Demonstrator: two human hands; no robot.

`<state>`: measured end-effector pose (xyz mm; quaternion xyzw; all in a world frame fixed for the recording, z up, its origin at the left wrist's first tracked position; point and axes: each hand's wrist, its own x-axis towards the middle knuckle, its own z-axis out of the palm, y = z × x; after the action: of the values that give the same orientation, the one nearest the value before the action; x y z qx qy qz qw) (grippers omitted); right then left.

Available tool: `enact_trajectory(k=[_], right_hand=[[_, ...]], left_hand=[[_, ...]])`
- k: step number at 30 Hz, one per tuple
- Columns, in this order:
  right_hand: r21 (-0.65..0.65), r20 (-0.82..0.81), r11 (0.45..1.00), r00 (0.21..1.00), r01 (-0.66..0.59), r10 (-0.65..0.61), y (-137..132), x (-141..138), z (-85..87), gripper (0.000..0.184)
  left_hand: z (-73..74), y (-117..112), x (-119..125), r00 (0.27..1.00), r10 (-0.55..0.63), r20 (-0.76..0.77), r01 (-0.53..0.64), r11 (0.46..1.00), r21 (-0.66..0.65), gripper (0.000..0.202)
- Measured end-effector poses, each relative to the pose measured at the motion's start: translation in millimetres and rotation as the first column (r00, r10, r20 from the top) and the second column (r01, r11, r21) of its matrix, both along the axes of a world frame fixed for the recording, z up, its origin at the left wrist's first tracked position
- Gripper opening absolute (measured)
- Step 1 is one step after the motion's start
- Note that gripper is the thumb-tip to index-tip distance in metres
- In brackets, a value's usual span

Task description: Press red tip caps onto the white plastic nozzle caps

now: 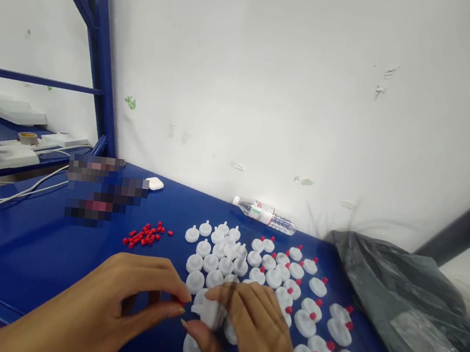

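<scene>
My left hand is closed in a pinch, with a sliver of red between thumb and forefinger that looks like one of the small red caps. Just to its right, my right hand grips a white round plastic piece with a narrow spout, the spout pointing left at my left fingertips. More white spouted pieces stand in a cluster beyond and under my hands. To the right lie several white pieces with red caps on their spouts. Loose red caps form a small heap left of the cluster.
A clear water bottle lies against the wall. At the right sits a dark plastic bag with a clear bag on it. A white case, blurred-out items and white cables are at the left of the blue table.
</scene>
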<state>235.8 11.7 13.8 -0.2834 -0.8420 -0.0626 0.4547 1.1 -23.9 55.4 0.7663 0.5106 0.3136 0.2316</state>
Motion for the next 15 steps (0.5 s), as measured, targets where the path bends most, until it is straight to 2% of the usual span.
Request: enact_trajectory(k=[4, 7, 10, 12, 15], right_hand=[[0.088, -0.115, 0.996, 0.993, 0.027, -0.017, -5, -17, -4.9, 0.013], [0.069, -0.229, 0.995, 0.972, 0.078, -0.061, -7, -28, -10.4, 0.009], [0.063, -0.217, 0.993, 0.973, 0.099, -0.083, -7, -33, -16.0, 0.012], [0.083, -0.223, 0.991, 0.971, 0.1, -0.08, -7, -35, -18.7, 0.013], [0.103, -0.253, 0.988, 0.964, 0.112, -0.083, -8, -37, -18.8, 0.015]], left_hand=[[-6.5, -2, 1, 0.999, -0.044, 0.015, 0.043, 0.998, 0.038, 0.02], [-9.0, -2, 2, 0.993, -0.087, 0.077, 0.081, 0.993, 0.082, 0.021], [-9.6, -2, 4, 0.984, -0.13, 0.119, 0.116, 0.987, 0.115, 0.015], [-8.7, -2, 7, 0.984, -0.117, 0.135, 0.101, 0.987, 0.123, 0.012], [-7.9, -3, 11, 0.98, -0.062, 0.187, 0.036, 0.989, 0.14, 0.022]])
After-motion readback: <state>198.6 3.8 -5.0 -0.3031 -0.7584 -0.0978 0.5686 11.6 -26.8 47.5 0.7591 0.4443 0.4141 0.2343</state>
